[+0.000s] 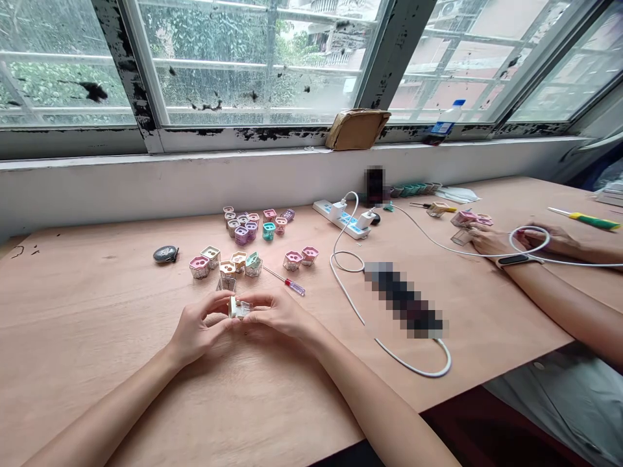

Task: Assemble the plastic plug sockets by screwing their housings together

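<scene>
Clamped together, the left hand (pixel 199 327) and right hand (pixel 277 314) pinch a small clear plastic housing (pixel 238 308) from both sides, steadied just above the plywood table (pixel 97 292). Hexagonal pastel casings (pixel 199 267) and a red-handled screwdriver (pixel 294 285) lie just beyond.

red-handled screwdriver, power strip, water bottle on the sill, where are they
Red-handled screwdriver (pixel 294 285), head view, on the handle
Power strip (pixel 324 209), head view, on its white end
Water bottle (pixel 440 128), head view, on the blue label
</scene>
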`<move>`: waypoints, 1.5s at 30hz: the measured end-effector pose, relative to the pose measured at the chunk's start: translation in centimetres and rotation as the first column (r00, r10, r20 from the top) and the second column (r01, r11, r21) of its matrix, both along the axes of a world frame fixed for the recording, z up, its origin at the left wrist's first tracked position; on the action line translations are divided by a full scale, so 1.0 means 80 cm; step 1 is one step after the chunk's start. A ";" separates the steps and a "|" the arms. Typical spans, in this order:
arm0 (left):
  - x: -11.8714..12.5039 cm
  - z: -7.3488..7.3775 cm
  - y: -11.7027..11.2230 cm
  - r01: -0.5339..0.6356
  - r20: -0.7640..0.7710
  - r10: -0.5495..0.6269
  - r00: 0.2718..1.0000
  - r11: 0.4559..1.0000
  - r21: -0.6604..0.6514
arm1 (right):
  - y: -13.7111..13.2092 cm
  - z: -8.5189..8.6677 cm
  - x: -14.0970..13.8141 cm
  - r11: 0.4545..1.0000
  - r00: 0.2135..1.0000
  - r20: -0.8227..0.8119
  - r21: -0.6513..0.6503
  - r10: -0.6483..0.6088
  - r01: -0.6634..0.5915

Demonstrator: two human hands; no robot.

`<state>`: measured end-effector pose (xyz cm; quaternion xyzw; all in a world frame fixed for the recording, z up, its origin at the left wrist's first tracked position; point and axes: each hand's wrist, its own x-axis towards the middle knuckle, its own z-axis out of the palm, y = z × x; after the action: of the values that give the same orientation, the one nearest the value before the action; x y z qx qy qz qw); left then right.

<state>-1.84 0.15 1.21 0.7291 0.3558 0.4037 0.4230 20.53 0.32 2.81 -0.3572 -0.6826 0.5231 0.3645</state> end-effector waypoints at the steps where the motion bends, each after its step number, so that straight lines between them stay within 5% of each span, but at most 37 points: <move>1: 0.001 -0.001 0.001 -0.013 0.041 0.014 0.999 1.000 -0.026 | 0.002 -0.003 -0.001 0.999 0.999 -0.042 0.011 -0.031 0.032; 6: 0.006 -0.004 0.007 -0.097 0.209 0.114 0.971 0.991 -0.090 | 0.006 -0.015 -0.005 0.935 0.958 -0.164 0.233 -0.234 0.268; 12: 0.007 -0.001 0.007 -0.124 0.257 0.150 0.955 0.986 -0.115 | 0.003 -0.022 -0.007 0.828 0.961 -0.043 0.498 -0.272 0.257; 18: 0.004 0.000 0.005 -0.079 0.272 0.113 0.956 0.988 -0.131 | 0.003 -0.029 -0.013 0.816 0.969 0.090 0.561 -0.232 0.143; 24: 0.004 -0.004 0.006 -0.041 0.246 0.070 0.967 0.991 -0.124 | 0.000 -0.025 -0.020 0.666 0.924 0.083 0.718 -0.373 0.205; 30: 0.004 -0.005 0.007 0.029 0.272 0.021 0.962 0.984 -0.177 | -0.006 -0.026 -0.025 0.618 0.928 0.048 0.758 -0.370 0.208; 35: 0.003 -0.004 0.007 0.019 0.279 0.035 0.960 0.982 -0.188 | -0.004 -0.024 -0.025 0.632 0.939 0.036 0.748 -0.343 0.202; 39: 0.001 -0.003 0.010 -0.076 0.297 0.118 0.948 0.986 -0.147 | 0.006 -0.024 -0.015 0.738 0.944 0.071 0.643 -0.324 0.205; 42: 0.001 -0.004 0.012 -0.103 0.294 0.141 0.945 0.985 -0.142 | 0.012 -0.028 -0.006 0.807 0.935 0.265 0.589 -0.235 0.036; 45: 0.001 -0.006 0.013 -0.109 0.282 0.147 0.948 0.984 -0.144 | 0.013 -0.030 -0.003 0.813 0.901 0.392 0.576 -0.184 -0.085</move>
<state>-1.77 1.18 0.75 0.6086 0.3611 0.5099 0.4892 20.28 1.40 0.45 -0.3532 -0.8624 0.1880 0.3099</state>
